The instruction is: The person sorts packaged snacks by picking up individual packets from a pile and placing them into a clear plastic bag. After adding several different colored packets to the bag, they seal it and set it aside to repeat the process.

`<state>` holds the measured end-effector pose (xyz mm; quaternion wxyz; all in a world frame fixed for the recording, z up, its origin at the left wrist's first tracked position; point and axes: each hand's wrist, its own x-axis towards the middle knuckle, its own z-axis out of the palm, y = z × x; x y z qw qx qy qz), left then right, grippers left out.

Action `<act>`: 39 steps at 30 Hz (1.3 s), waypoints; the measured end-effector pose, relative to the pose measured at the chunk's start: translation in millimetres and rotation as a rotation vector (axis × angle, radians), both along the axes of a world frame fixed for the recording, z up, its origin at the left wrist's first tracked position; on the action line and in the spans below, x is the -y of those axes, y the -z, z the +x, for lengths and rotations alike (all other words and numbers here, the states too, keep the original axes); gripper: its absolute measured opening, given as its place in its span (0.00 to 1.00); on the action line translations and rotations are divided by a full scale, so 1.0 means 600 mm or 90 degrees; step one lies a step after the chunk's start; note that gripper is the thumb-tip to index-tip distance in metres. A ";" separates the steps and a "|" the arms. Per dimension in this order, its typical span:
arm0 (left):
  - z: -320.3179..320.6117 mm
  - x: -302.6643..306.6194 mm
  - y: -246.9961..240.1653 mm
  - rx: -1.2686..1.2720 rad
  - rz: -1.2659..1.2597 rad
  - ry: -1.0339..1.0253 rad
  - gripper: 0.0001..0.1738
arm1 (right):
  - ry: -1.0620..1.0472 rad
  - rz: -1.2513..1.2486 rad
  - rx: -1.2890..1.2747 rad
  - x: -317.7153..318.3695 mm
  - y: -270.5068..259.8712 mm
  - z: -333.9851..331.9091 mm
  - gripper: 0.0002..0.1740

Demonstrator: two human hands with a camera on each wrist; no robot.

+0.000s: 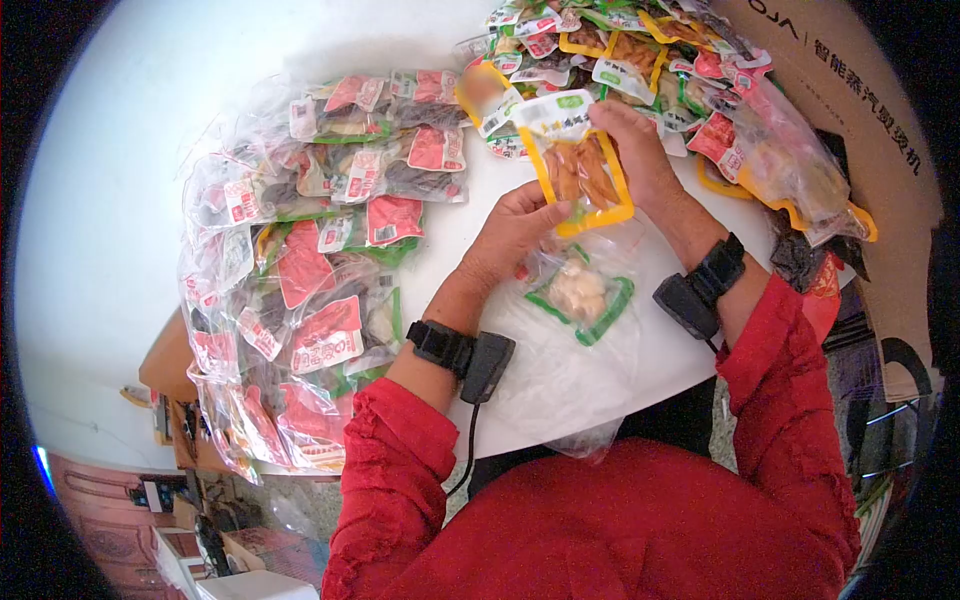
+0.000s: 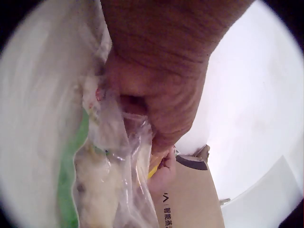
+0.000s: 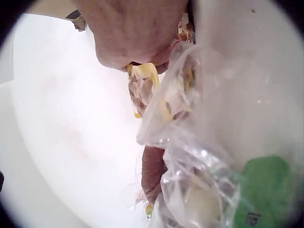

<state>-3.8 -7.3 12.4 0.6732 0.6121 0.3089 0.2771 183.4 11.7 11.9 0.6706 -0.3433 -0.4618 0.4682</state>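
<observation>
Both hands hold a yellow-edged snack packet [image 1: 565, 160] with brown pieces behind its clear window. My left hand [image 1: 505, 235] pinches its lower left corner, thumb on the front. The right hand [image 1: 640, 155] grips the packet's upper right side. Just below, a clear plastic bag [image 1: 560, 375] lies on the table between the forearms, holding a green-edged packet [image 1: 608, 322] of pale pieces. In the left wrist view, the bag's film [image 2: 137, 156] rises right beside the left fingers. In the right wrist view, the yellow-edged packet [image 3: 141, 90] hangs from the right fingers, partly behind film.
Rows of filled clear bags [image 1: 330, 250] with red-labelled packets cover the table's left side. A heap of loose packets [image 1: 620, 60] lies at the back right, beside a long filled bag [image 1: 790, 150]. A cardboard box [image 1: 870, 110] stands along the right edge.
</observation>
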 end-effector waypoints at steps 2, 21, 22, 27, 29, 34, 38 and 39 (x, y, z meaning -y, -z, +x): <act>-0.002 0.015 -0.021 -0.007 0.013 0.025 0.15 | 0.064 0.023 -0.008 0.000 0.001 0.000 0.07; 0.014 0.013 -0.008 0.050 -0.038 -0.114 0.15 | 0.010 0.016 -0.159 -0.001 -0.008 -0.004 0.10; 0.010 0.008 -0.006 0.052 -0.035 -0.114 0.15 | -0.027 0.031 -0.204 0.002 -0.011 -0.006 0.12; -0.013 -0.005 -0.019 0.262 -0.189 -0.016 0.12 | -0.203 0.008 -0.190 0.012 -0.024 -0.013 0.19; -0.011 -0.004 -0.015 0.261 -0.209 -0.003 0.12 | -0.271 0.022 -0.066 0.015 -0.022 -0.020 0.30; -0.012 -0.002 -0.006 0.202 -0.222 0.053 0.14 | -0.364 0.019 -0.163 0.027 -0.030 -0.018 0.36; -0.010 -0.006 0.004 0.149 -0.204 0.202 0.18 | -0.319 0.013 -0.167 0.026 -0.038 -0.016 0.24; -0.005 -0.001 -0.002 0.111 -0.204 0.205 0.21 | -0.272 0.010 -0.190 0.030 -0.044 -0.019 0.18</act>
